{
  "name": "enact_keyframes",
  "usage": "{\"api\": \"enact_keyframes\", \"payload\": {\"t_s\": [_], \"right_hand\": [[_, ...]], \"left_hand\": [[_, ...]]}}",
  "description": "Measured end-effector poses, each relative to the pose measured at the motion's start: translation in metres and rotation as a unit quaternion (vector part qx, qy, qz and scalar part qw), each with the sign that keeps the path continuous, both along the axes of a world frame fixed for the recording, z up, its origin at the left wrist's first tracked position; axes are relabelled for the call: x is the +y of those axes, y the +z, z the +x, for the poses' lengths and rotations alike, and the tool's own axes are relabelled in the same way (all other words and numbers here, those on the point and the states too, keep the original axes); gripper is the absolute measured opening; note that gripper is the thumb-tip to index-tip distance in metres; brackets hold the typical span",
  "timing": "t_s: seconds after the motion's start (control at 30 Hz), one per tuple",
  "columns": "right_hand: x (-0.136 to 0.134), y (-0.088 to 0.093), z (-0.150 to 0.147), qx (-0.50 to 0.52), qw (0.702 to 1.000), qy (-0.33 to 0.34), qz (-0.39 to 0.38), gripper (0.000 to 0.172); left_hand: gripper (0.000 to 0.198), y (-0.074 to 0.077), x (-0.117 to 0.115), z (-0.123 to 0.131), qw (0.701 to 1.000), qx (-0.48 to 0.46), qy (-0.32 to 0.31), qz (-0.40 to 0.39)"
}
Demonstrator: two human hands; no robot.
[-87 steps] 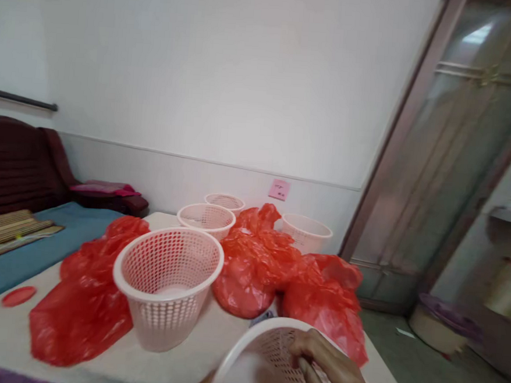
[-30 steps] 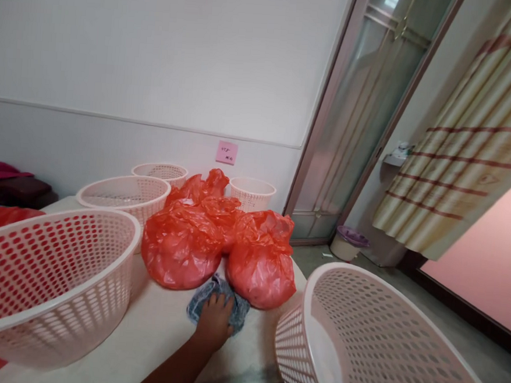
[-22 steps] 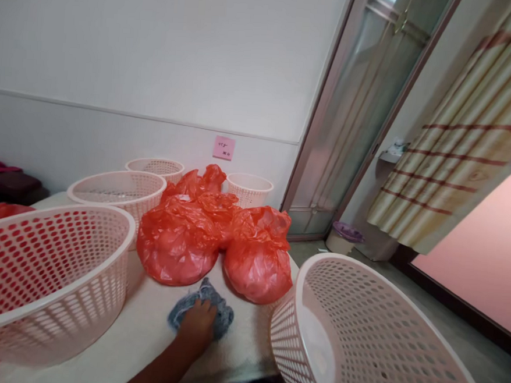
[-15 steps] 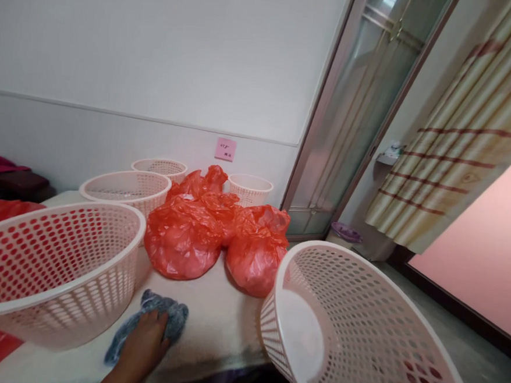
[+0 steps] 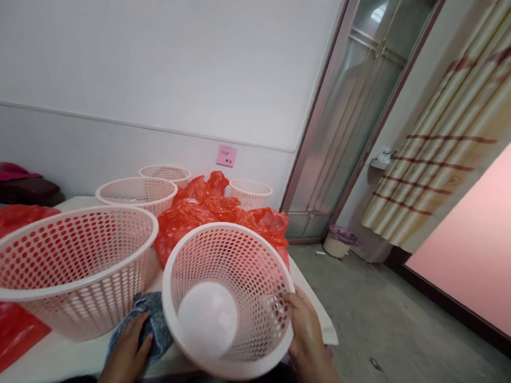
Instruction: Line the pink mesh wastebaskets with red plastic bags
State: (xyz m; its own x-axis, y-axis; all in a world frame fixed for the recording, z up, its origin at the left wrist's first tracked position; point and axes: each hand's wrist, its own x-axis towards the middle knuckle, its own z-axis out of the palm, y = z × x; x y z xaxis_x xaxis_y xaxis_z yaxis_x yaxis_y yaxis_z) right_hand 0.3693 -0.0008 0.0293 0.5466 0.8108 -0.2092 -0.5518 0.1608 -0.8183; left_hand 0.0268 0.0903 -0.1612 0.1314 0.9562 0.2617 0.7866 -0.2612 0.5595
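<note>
My right hand [image 5: 305, 320] grips the right rim of a white perforated basket [image 5: 209, 319], which is tilted so its inside faces me. Just left of it, my left hand [image 5: 130, 343] is closed on a blue-grey cloth [image 5: 157, 319] lying on the table's pale cover. That cloth sits between the held basket and a larger white basket [image 5: 99, 297] on the left. Behind the held basket are red plastic bags [image 5: 211, 200], partly hidden by it.
More white baskets [image 5: 137, 192] stand at the back, one of them [image 5: 250, 194] near the pink wall note [image 5: 226, 156]. Red plastic [image 5: 4, 337] lies at the left. A bin [image 5: 339, 241] stands on the floor beyond the table's right edge [image 5: 333, 336].
The held basket has come left and in front of the red bags, with my right hand now in full view on its rim. My left hand and the cloth have shifted slightly.
</note>
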Motion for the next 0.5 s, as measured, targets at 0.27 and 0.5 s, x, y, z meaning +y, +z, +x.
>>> {"api": "enact_keyframes", "payload": {"t_s": [0.27, 0.5], "right_hand": [[0.034, 0.014, -0.006, 0.031, 0.997, 0.054, 0.053, 0.019], [0.033, 0.002, 0.015, 0.034, 0.994, 0.056, 0.087, 0.027]], "left_hand": [[0.072, 0.010, -0.034, 0.047, 0.987, -0.129, -0.040, -0.084], [0.075, -0.001, -0.026, 0.094, 0.981, -0.106, -0.098, -0.127]]}}
